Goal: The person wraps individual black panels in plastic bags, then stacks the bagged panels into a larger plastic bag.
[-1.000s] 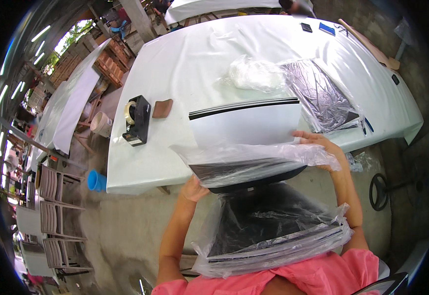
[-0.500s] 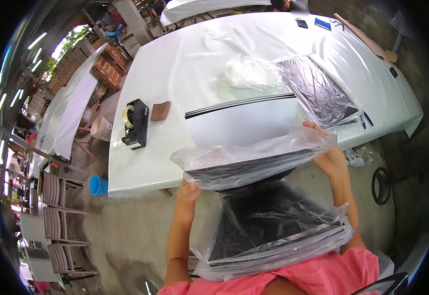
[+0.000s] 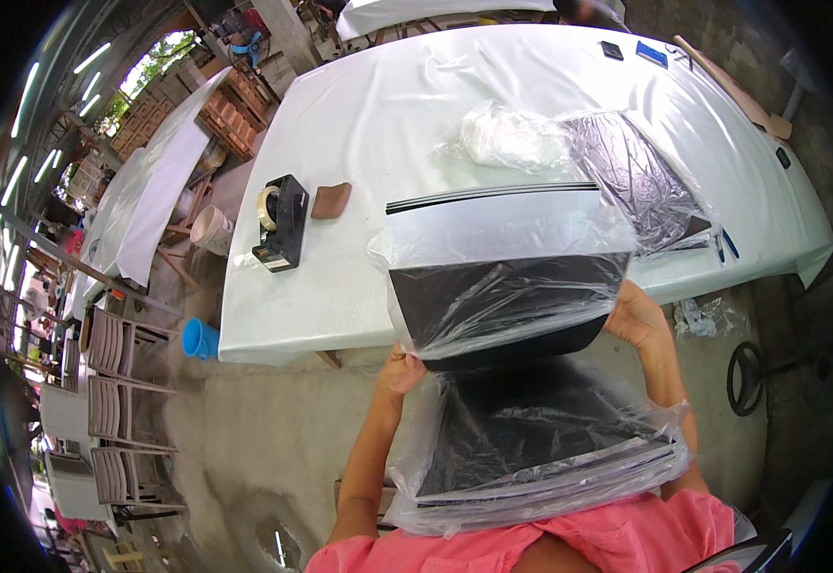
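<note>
My left hand pinches the lower left corner of a black panel partly covered by a clear plastic bag. My right hand grips the panel's right edge, its fingers partly hidden behind it. The panel is held tilted over the near table edge, its black face toward me. Just beyond it lies a stack of pale boards with black edges, partly covered by the bag's loose plastic. Against my body rests another plastic-wrapped bundle of black panels.
On the white-covered table are a black tape dispenser, a brown block, crumpled clear plastic and a bagged dark panel. A blue bucket and several stacked chairs stand on the left.
The panel in my hands has tilted so that more of its black face shows. My right hand has come lower along its edge. The view has shifted slightly.
</note>
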Tool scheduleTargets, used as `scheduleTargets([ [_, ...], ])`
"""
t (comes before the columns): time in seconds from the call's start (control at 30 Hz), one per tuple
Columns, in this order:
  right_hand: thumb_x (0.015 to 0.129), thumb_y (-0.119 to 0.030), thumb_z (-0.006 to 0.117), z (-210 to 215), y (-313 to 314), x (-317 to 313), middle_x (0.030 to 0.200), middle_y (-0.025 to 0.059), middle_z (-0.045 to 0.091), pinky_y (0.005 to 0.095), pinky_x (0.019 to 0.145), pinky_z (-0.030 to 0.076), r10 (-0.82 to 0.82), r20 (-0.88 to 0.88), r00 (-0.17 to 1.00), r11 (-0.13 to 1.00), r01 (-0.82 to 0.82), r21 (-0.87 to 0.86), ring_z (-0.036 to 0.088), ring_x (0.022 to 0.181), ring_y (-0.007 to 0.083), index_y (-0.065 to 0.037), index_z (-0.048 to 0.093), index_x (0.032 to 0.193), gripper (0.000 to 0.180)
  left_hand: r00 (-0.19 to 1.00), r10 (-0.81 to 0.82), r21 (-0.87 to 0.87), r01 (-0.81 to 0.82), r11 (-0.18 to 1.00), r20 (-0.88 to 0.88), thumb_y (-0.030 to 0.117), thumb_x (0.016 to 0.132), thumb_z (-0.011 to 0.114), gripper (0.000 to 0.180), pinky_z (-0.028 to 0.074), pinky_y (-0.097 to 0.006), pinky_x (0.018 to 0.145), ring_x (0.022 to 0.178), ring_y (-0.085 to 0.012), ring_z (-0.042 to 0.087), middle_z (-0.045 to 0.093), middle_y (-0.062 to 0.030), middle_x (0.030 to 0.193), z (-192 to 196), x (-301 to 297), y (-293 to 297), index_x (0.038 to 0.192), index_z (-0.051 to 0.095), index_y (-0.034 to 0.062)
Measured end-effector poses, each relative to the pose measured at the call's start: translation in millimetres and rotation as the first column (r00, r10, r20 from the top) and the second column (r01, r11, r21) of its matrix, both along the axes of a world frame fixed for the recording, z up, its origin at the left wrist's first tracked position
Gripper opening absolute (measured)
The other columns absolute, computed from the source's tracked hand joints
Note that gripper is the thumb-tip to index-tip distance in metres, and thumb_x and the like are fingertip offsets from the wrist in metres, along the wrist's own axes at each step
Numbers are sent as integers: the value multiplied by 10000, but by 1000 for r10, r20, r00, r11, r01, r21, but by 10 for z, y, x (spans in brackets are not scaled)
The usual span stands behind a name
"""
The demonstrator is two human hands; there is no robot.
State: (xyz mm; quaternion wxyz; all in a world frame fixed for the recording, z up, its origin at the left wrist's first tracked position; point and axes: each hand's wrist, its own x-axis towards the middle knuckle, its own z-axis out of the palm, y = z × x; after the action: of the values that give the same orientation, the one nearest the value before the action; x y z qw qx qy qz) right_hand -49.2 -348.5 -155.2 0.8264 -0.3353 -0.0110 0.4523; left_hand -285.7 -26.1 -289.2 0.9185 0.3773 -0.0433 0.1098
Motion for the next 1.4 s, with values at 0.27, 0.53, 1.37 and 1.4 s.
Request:
scheduleTargets([
  [0.27, 763, 20, 527, -22, -38, 55, 1168, 131, 567, 418, 976, 424, -134, 104, 986, 990, 129, 52, 555, 1087, 269, 38, 470, 1178, 419, 970, 101, 540, 36, 841, -223, 588, 701, 679, 952, 383, -312, 873, 879, -133, 479, 546, -64, 1043, 1319, 31, 434, 1372, 323, 14],
  [0.53, 742, 67, 470, 216, 167, 8, 1153, 156, 568, 382, 972, 428, -155, 147, 977, 988, 156, 5, 559, 1083, 249, 61, 477, 1162, 420, 914, 403, 735, -309, 604, 52, 319, 894, 578, 772, 346, -324, 985, 1132, -246, 513, 407, -133, 1365, 2402, 502, 116, 1440, 117, 26],
  [1.37, 805, -50, 647, 8, 4, -259, 824, 21, 531, 231, 695, 450, 141, 281, 949, 976, -85, -201, 557, 775, 122, -21, 464, 1136, 379, 858, -155, 324, 344, 881, -490, 294, 900, 565, 282, 429, -294, 862, 1092, -160, 522, 578, -126, 1174, 811, 84, -138, 1097, 550, 92],
  [1.4, 805, -50, 647, -2, 12, -256, 824, 21, 531, 231, 695, 450, 137, 278, 951, 976, -82, -201, 557, 775, 122, -21, 464, 1136, 379, 839, -339, 309, 487, 817, -426, 342, 873, 587, 461, 376, -337, 932, 1171, -202, 438, 481, -150, 1261, 853, 150, -143, 1214, 408, 88],
])
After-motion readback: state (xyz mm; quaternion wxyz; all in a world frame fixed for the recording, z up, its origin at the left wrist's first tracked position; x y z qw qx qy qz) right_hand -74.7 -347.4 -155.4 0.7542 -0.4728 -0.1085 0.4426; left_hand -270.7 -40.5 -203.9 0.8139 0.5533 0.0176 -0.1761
